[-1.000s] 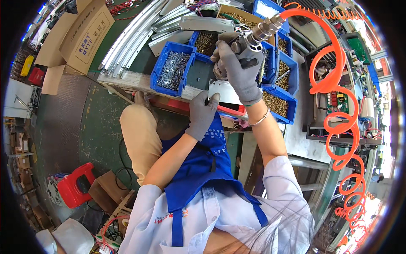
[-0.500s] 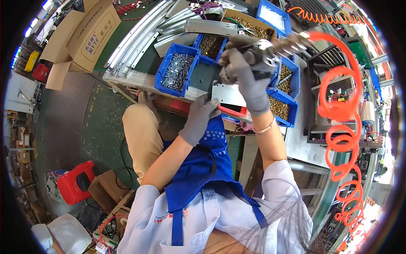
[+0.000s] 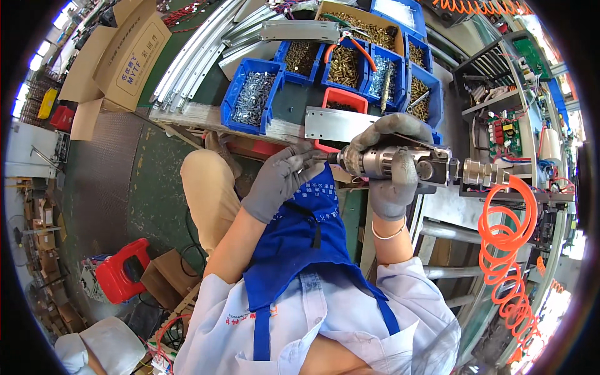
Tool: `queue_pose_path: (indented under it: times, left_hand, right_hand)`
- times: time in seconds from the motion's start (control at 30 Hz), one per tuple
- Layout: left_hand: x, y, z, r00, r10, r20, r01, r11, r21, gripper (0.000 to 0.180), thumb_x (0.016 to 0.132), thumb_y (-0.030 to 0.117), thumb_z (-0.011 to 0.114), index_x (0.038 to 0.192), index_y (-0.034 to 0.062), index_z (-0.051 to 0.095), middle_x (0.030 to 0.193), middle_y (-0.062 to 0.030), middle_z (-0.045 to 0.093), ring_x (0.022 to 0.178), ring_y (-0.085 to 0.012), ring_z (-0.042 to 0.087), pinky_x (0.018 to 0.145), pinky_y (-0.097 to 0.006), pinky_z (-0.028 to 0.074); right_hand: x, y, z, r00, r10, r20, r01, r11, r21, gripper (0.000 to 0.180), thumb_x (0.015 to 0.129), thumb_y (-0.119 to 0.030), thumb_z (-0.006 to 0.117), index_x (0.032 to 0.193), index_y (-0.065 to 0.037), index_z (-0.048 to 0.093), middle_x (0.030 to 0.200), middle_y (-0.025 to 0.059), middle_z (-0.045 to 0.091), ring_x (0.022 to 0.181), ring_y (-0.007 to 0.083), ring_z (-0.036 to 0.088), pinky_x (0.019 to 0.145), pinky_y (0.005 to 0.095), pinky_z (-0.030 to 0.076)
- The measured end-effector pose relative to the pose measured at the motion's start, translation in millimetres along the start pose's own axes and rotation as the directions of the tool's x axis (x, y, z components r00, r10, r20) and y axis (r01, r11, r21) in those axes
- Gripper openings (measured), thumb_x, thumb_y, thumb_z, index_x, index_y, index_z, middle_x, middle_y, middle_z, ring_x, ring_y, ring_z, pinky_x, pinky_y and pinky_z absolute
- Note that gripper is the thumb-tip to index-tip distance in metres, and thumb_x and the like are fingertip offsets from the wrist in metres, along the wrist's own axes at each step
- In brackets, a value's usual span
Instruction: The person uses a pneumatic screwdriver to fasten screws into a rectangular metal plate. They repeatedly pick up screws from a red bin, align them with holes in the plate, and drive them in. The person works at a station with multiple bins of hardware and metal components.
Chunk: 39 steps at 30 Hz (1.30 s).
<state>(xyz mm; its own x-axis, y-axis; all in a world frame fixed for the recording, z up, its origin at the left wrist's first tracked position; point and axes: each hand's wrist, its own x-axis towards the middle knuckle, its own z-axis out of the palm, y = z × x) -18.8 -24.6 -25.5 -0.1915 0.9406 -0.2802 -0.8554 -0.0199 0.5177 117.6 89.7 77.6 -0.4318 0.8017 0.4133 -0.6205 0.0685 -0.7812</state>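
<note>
By the counter's (image 3: 187, 120) near edge, the right hand (image 3: 392, 199) is wrapped round a metal air tool (image 3: 378, 164), nose pointing left. The left hand (image 3: 275, 184) bunches its fingers there; whether they grip it, I can't tell.

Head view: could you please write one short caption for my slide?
Gloved right hand gripping a silver tool on an orange coiled hose, left hand at the tool's tip, near blue bins.
</note>
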Motion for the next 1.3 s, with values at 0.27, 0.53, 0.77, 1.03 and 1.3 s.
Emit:
queue_pose_path:
  times: [0.27,0.53,0.77,1.03,1.3]
  left_hand:
    - [-9.4,8.4,6.5,0.999,0.033,0.040,-0.038,0.991,0.129,0.036,0.095,0.005,0.043,0.129,-0.0071,0.043,0.120,-0.0196,0.057,0.107,-0.0298,0.062,0.087,-0.034,0.057]
    - [-12.9,7.4,6.5,0.989,0.096,-0.109,-0.050,0.929,0.366,0.034,0.093,0.016,0.058,0.121,-0.0022,0.056,0.102,-0.0116,0.066,0.080,-0.0133,0.066,0.054,-0.018,0.050]
    - [-9.4,6.2,-2.8,0.965,0.208,-0.163,-0.084,0.827,0.556,0.031,0.089,0.015,0.064,0.116,-0.0015,0.062,0.091,-0.0096,0.069,0.072,-0.0089,0.064,0.051,-0.016,0.046]
    - [-1.6,12.3,-0.3,0.971,0.236,-0.029,-0.156,0.725,0.671,0.032,0.085,0.019,0.068,0.111,0.0001,0.066,0.078,0.0011,0.062,0.062,-0.0003,0.049,0.053,-0.014,0.037]
    - [23.9,31.8,-5.8,0.915,0.322,0.244,-0.382,0.491,0.783,0.024,0.077,0.012,0.073,0.099,0.0018,0.071,0.087,-0.0020,0.062,0.074,-0.0094,0.054,0.063,-0.024,0.043]
  right_hand:
    - [-4.6,2.9,1.2,0.997,-0.001,-0.081,0.006,0.997,0.071,0.045,0.077,-0.030,0.071,0.110,-0.003,0.055,0.090,0.0134,0.062,0.075,0.0217,0.064,0.065,0.0352,0.057]
    - [-7.9,2.6,0.2,0.997,-0.011,-0.071,0.021,0.991,0.129,0.044,0.080,-0.026,0.067,0.115,-0.004,0.052,0.099,0.0132,0.061,0.079,0.0229,0.065,0.066,0.0373,0.058]
    - [-6.2,7.7,-5.5,0.995,-0.035,-0.093,0.049,0.987,0.151,0.040,0.082,-0.022,0.062,0.116,-0.005,0.050,0.100,0.0142,0.060,0.081,0.0233,0.064,0.068,0.0381,0.058]
    - [2.8,11.5,-7.6,0.993,-0.084,-0.082,0.088,0.995,0.053,0.037,0.081,-0.023,0.056,0.113,-0.004,0.051,0.096,0.0143,0.059,0.078,0.0224,0.063,0.067,0.0391,0.057]
    - [22.5,11.7,-13.7,0.966,0.025,-0.259,0.007,0.993,0.121,0.035,0.091,-0.027,0.046,0.114,-0.001,0.053,0.094,0.0132,0.058,0.075,0.0217,0.060,0.068,0.0381,0.054]
